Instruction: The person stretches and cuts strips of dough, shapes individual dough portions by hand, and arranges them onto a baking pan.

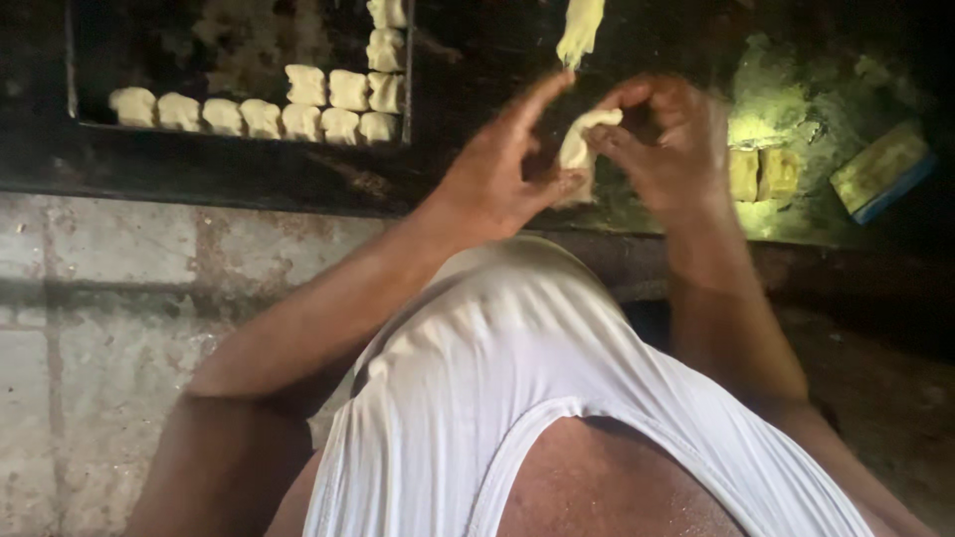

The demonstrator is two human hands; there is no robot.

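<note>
A pale lump of dough is pinched between both my hands above a dark work surface. My left hand grips its lower side with thumb and fingers. My right hand curls over its top. A strip of dough lies just beyond my hands. A dark baking tray at the far left holds several shaped dough pieces in rows. My white vest fills the foreground.
Two cut dough blocks lie to the right of my hands, lit by a patch of light. A flat scraper-like block with a blue edge rests at the far right. A worn concrete floor lies below.
</note>
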